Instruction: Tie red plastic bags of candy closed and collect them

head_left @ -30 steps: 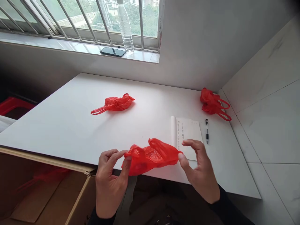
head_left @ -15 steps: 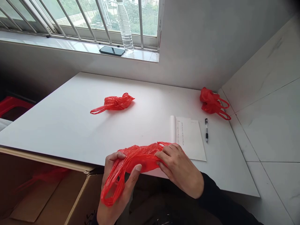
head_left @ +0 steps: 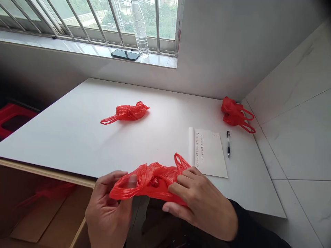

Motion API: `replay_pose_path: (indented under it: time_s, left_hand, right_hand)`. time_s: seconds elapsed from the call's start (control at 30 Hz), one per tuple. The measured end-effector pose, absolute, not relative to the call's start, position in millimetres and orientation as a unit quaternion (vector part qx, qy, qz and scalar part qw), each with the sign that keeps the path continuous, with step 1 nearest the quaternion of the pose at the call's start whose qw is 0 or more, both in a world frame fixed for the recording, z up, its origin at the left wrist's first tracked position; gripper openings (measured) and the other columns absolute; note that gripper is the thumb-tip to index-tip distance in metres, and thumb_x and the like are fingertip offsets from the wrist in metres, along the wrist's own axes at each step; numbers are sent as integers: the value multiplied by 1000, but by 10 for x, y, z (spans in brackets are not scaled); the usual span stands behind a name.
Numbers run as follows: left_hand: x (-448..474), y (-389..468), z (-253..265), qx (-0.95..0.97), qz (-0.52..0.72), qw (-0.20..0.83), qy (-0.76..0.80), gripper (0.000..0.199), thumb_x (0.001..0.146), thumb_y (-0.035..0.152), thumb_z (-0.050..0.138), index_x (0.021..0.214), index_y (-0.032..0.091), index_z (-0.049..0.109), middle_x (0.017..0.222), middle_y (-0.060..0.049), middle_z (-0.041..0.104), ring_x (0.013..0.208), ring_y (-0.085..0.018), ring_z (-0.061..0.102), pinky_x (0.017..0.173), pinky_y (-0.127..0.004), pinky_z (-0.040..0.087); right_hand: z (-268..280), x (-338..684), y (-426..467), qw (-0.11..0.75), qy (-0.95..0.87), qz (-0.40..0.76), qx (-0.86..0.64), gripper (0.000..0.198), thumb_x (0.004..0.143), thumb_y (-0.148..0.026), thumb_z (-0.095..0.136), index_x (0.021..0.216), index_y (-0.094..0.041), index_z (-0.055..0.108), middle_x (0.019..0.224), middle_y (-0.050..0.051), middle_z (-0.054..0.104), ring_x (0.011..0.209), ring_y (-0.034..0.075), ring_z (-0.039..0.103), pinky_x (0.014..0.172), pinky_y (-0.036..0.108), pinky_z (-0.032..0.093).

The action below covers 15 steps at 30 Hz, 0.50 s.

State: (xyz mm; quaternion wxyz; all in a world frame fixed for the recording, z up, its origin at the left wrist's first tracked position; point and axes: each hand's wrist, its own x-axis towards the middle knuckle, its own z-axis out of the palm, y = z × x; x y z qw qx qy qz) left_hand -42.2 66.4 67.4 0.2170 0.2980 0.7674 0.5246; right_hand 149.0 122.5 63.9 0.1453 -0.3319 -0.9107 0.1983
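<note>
smooth table (head_left: 77, 137), crinkled plastic bag (head_left: 147, 179)

Crinkled, translucent red plastic bag (head_left: 147, 179), handle loops apart

Held bag (head_left: 161, 191) inside mostly hid; notepad (head_left: 214, 155) txt (head_left: 202, 146) too sm

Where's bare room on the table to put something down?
The flat white table is bare left of one crumpled red plastic bag, and between that and the white paper notebook. Crowded: the right side, with notebook, slim black-and-clear pen and another red plastic bag; the front edge, where left hand and right hand hold a third bag.
</note>
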Motion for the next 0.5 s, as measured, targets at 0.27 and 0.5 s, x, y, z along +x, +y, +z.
replay_pose_path:
  time_s: [0.27, 0.5]
  left_hand:
    - [-645, 503, 503, 327, 547, 454, 623, 23, 85, 44, 69, 101, 29, 63, 91, -2, 64, 91, -22, 62, 72, -26, 55]
    - [-702, 509, 535, 420, 573, 497, 499, 19, 88, 41, 62, 81, 26, 69, 90, -5, 58, 85, -22, 57, 71, -32, 55]
  right_hand:
    - [800, 1450, 1292, -85, -839, 212, -495, 42, 110, -38, 30, 131, -13, 56, 64, 1, 63, 55, 23, 59, 63, 40, 49]
    - [768, 1300, 1239, -13, -899, 224, -376, 39, 88, 5, 49, 116, -19, 62, 98, 4, 70, 89, 23, 68, 82, 37, 55]
